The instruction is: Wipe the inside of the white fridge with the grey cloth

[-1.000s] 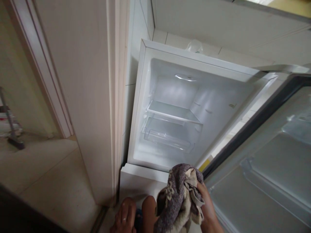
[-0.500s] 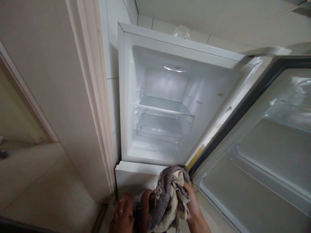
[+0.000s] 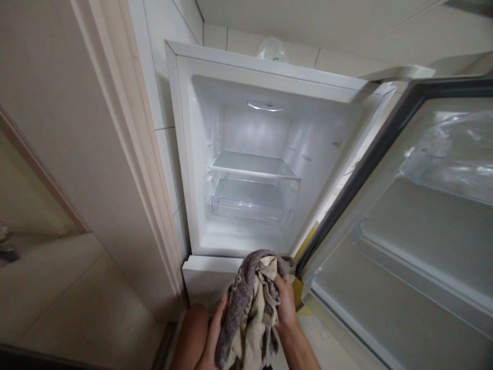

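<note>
A bunched grey-and-beige cloth (image 3: 252,308) is between my hands, low in front of the open fridge (image 3: 215,64). My right hand (image 3: 285,300) grips its right side, with the fingers pressed into the folds. Against the cloth's left edge is my left hand (image 3: 216,329), its fingers partly hidden behind the fabric. Inside the lit fridge are a glass shelf (image 3: 254,165) and, lower down, a second shelf with a clear plastic front (image 3: 250,209). No food shows on them.
The fridge door (image 3: 419,246) swings wide to the right, with clear door racks and a clear plastic bag (image 3: 454,149) near its top. A white lower front (image 3: 210,280) sits below the compartment. A wooden door frame (image 3: 131,154) stands close on the left. My bare knee (image 3: 192,329) is beside my left hand.
My left hand has moved right from beside my knee onto the cloth's left side. My right hand keeps its grip. The view has shifted slightly, moving the fridge top left.
</note>
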